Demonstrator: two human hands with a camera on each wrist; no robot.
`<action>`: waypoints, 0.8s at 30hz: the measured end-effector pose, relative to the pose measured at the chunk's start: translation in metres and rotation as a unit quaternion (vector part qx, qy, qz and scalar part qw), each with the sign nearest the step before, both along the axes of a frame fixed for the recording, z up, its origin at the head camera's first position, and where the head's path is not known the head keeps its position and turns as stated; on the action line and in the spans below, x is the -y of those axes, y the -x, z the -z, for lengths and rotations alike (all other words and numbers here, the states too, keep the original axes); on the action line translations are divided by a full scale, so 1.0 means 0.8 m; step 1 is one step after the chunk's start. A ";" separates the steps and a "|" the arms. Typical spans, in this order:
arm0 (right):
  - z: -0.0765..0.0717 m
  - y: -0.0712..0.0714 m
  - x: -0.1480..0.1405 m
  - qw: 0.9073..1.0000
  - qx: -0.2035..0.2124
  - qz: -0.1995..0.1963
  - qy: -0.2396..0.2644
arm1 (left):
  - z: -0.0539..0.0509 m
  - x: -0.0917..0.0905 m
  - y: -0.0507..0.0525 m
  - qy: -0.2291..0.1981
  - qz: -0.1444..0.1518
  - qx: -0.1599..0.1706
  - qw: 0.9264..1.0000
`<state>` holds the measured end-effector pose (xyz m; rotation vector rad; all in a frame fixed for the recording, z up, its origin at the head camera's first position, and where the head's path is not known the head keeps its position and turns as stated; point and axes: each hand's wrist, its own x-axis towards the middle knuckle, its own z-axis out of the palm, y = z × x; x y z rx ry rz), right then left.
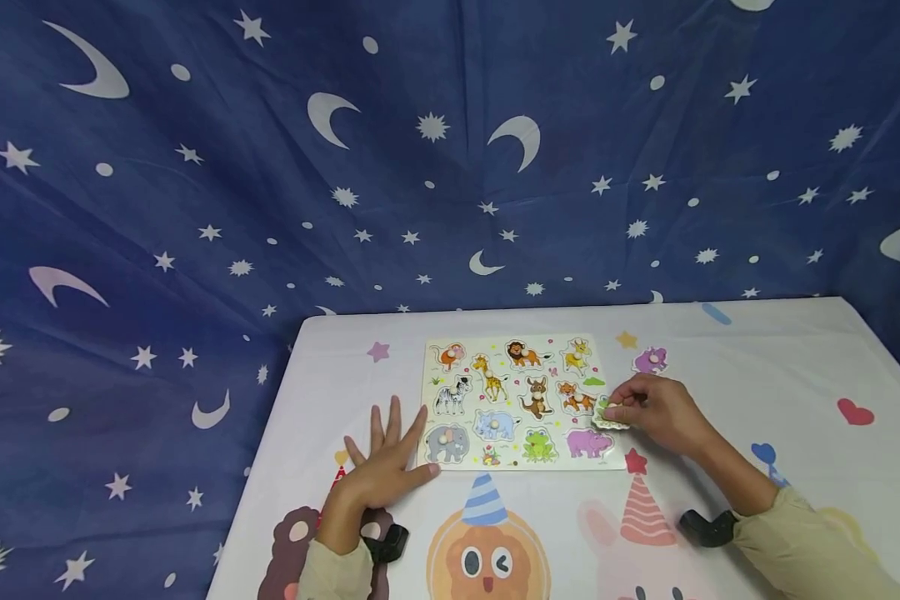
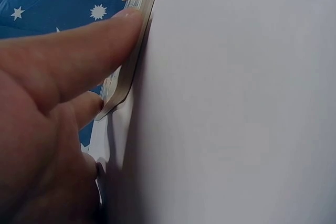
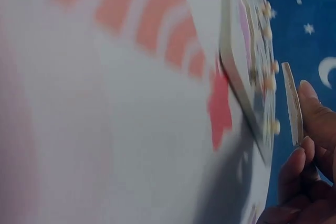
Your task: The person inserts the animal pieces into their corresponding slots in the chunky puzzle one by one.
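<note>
A wooden animal puzzle board [image 1: 510,354] lies flat on the table. My left hand [image 1: 382,471] has its fingers spread at the board's lower left corner; in the left wrist view the thumb [image 2: 100,45] touches the board's edge. With thumb and fingertips my right hand [image 1: 663,412] pinches a flat, green-and-white puzzle piece [image 1: 611,414], seemingly the frog, by the board's right edge. The right wrist view shows that piece [image 3: 292,103] edge-on, raised above the board. Frog [image 1: 540,446] and hippo [image 1: 588,443] pictures on the board show no visible knobs.
A purple hippo piece [image 1: 651,360] lies on the table beyond the board's upper right side. Several knobbed animal pieces, such as the lion [image 1: 525,354] and elephant [image 1: 447,443], sit in the board. A blue starry curtain [image 1: 420,167] hangs behind the printed tablecloth [image 1: 765,358].
</note>
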<state>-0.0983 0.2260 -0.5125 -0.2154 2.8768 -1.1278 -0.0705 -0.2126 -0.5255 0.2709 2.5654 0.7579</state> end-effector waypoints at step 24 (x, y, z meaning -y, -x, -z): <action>0.015 -0.001 0.105 0.990 0.033 -0.105 0.092 | -0.004 -0.002 -0.001 -0.005 0.000 -0.003 1.000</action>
